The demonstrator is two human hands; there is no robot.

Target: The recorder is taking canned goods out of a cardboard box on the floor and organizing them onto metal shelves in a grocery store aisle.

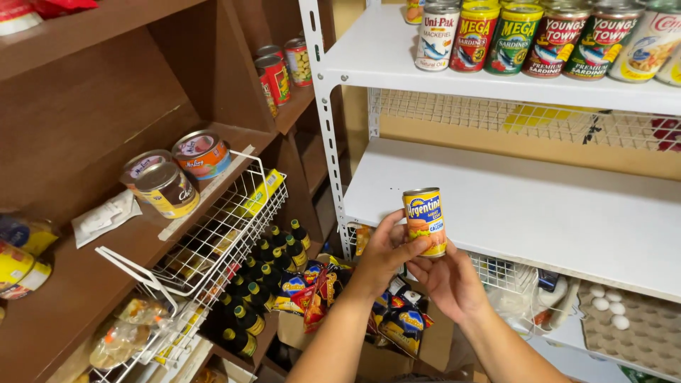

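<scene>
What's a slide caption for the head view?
Both hands, left and right, hold a yellow can before a white shelf.

The small round tin can (425, 221) has a yellow label with a blue band and an orange-red lower part. On the far white metal shelf (383, 57) stand red-and-yellow, green-and-yellow and white-labelled tins (474, 37). The left wooden shelving (92, 106) is dark brown, with a white wire basket (213, 248) and dark green-capped bottles (266, 273).
</scene>
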